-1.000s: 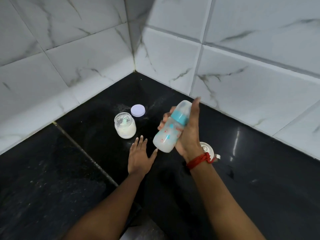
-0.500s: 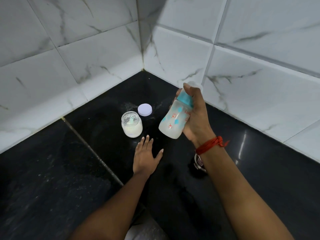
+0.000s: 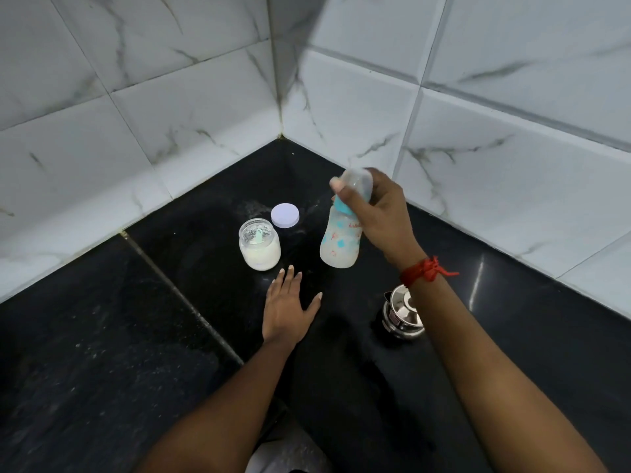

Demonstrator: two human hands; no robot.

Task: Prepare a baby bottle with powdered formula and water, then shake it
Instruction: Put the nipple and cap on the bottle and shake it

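Observation:
My right hand (image 3: 382,213) grips a capped baby bottle (image 3: 341,240) around its teal collar, holding it nearly upright above the black counter (image 3: 136,336). The bottle has red and teal prints and looks cloudy white inside. My left hand (image 3: 286,308) lies flat on the counter with fingers spread, holding nothing, just in front of the bottle. An open glass jar of white formula powder (image 3: 259,245) with a scoop inside stands left of the bottle. Its pale lid (image 3: 285,215) lies behind it.
A small steel vessel (image 3: 401,317) stands on the counter under my right wrist. White marble-look tiled walls (image 3: 375,107) meet in a corner behind the jar. Spilled powder dusts the counter near the lid. A grout seam runs diagonally across the counter's left side.
My right hand has swung the bottle from tilted to nearly upright and a little lower. The view shifted, uncovering the steel vessel. My left hand stays flat on the counter.

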